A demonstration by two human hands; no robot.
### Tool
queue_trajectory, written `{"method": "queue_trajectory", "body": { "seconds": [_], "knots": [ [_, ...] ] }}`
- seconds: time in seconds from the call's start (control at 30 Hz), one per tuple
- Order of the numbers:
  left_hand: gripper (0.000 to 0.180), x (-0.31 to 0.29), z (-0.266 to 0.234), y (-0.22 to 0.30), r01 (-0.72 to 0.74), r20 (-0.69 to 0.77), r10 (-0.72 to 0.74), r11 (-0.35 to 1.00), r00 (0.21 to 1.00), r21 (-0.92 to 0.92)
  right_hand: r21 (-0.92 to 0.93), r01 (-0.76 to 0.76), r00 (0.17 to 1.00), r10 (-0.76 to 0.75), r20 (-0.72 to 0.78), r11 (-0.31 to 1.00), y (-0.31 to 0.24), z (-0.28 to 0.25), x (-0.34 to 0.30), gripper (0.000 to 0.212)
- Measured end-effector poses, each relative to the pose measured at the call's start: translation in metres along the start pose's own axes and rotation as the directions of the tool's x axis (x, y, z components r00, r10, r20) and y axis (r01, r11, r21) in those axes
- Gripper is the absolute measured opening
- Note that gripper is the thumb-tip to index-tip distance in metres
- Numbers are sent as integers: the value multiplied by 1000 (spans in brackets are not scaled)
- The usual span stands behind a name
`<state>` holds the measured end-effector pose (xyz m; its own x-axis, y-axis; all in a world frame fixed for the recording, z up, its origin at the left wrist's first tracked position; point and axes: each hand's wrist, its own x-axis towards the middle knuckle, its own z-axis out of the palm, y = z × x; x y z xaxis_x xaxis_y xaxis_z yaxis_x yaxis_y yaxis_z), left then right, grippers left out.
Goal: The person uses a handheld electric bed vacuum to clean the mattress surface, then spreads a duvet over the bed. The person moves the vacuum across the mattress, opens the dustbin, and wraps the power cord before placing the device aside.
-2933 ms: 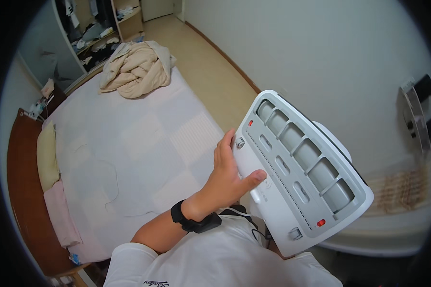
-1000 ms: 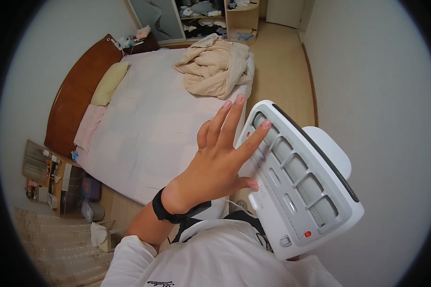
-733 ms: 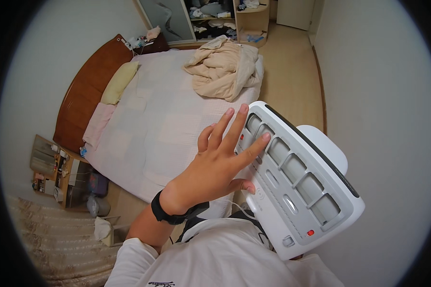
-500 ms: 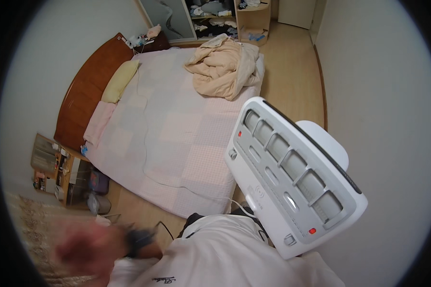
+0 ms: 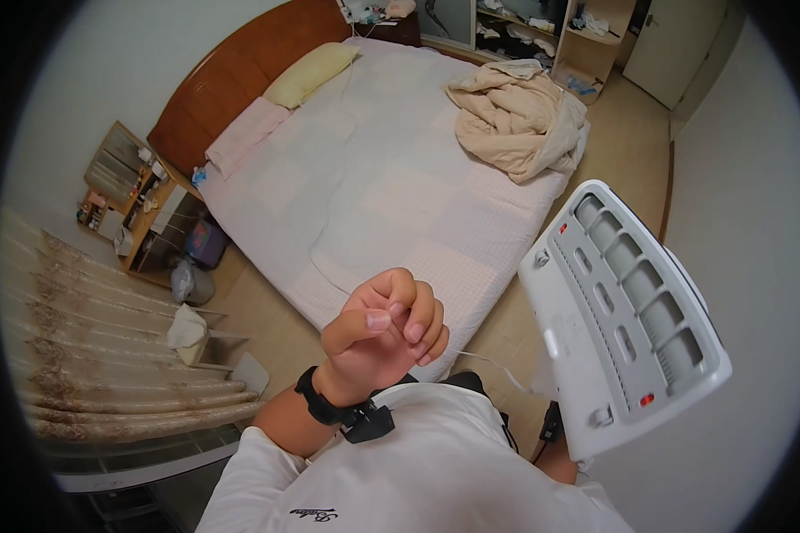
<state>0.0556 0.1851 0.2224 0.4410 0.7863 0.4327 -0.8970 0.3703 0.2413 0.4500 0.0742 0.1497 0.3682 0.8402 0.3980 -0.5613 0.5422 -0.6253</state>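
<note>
Where our left hand (image 5: 384,330) rises in front of our chest in the head view, we see it curled into a loose fist, fingers folded in toward the palm and thumb laid across them, with nothing held inside; one black wrist strap (image 5: 333,410) circles the wrist below it. To the right of that hand, well apart from it, stands one white appliance (image 5: 627,311), tilted, its flat grey-white face turned up toward us; on that face we count a row of five deep rectangular recesses, a few smaller slots beside them, and two small red marks, one near the top and one near the bottom. Our right hand (image 5: 556,457) is almost wholly hidden beneath the lower corner of the appliance, so we cannot tell how far it is closed or exactly what it grips, though only a bit of arm shows there. Beyond our left hand, farther from us, lies one wide bed (image 5: 391,178) with a pale checked cover, and on it we count two pillows, one yellow-green pillow (image 5: 311,73) and one pink pillow (image 5: 244,135), plus one crumpled beige blanket (image 5: 516,120) up and to the right of the fist. Left of the fist, one beige curtain (image 5: 107,355) hangs in folds.
</note>
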Motion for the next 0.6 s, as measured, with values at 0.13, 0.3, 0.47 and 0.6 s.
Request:
{"method": "queue_trajectory", "body": {
  "seconds": [0.13,0.3,0.47,0.6],
  "knots": [
    [14,-99,-25,125,12,6,-11,997,1000,-79,192,-171,946,106,305,966,67,75,-83,52],
    [15,-55,-78,80,-52,-50,42,975,998,-215,168,-345,902,277,331,923,73,20,-12,52],
    [16,13,-172,-22,-1,-314,8,1000,949,25,-415,-501,861,387,-331,759,102,-80,104,30],
    [17,40,-297,-123,206,-648,-40,961,760,183,-788,-578,761,489,-427,211,206,-195,177,32]
  ]
}}
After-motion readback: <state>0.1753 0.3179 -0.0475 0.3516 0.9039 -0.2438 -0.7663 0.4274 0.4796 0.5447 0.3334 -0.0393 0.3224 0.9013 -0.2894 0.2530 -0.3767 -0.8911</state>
